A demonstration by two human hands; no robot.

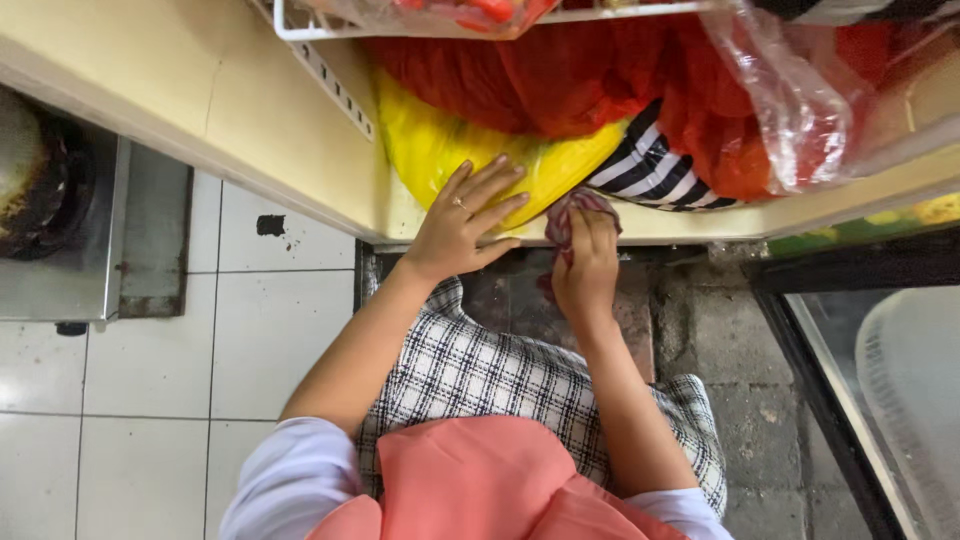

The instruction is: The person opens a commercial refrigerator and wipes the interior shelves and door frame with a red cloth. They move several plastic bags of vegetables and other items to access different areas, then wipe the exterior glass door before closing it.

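Under right hand (585, 268): crumpled cloth (575, 212).

Cream shelf packed with plastic bags

The cream-coloured shelf (300, 170) carries a yellow plastic bag (450, 150) at its front, with a red plastic bag (560, 70) piled behind and over it. A black-and-white striped bag (650, 165) lies just beside the yellow one, and a clear plastic bag (790, 100) hangs over the right part. The left hand (465, 220) rests flat on the shelf's front edge, touching the yellow bag.
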